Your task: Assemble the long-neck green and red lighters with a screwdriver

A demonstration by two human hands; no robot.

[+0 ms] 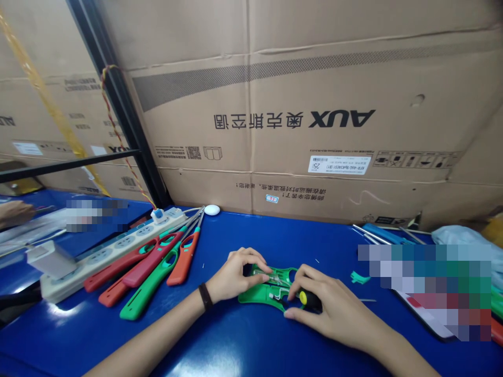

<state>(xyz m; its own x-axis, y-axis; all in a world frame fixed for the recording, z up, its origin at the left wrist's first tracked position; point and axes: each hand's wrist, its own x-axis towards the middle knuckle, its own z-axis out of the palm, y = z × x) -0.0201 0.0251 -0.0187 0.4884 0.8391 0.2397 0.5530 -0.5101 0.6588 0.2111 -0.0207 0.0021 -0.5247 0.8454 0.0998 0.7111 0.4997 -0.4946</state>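
Two green lighter casing halves (251,296) lie opened on the blue table, with small inner parts and a white wire showing. My left hand (239,273) comes from the left, its thumb and fingertips closed on a clear fuel tank (259,273) in the upper half. Tucked in my right hand (334,301) is a screwdriver (309,300) with a black handle and yellow end. The thumb and fingers of that hand also touch the right end of the casing. My fingers partly cover the inner parts there.
Several long-necked lighters (151,285) lie at left against a white power strip (113,250) with a charger (51,259). A small green piece (359,277) sits at right, near a blurred pile. Cardboard (243,178) stands behind, beside a black metal post (129,120).
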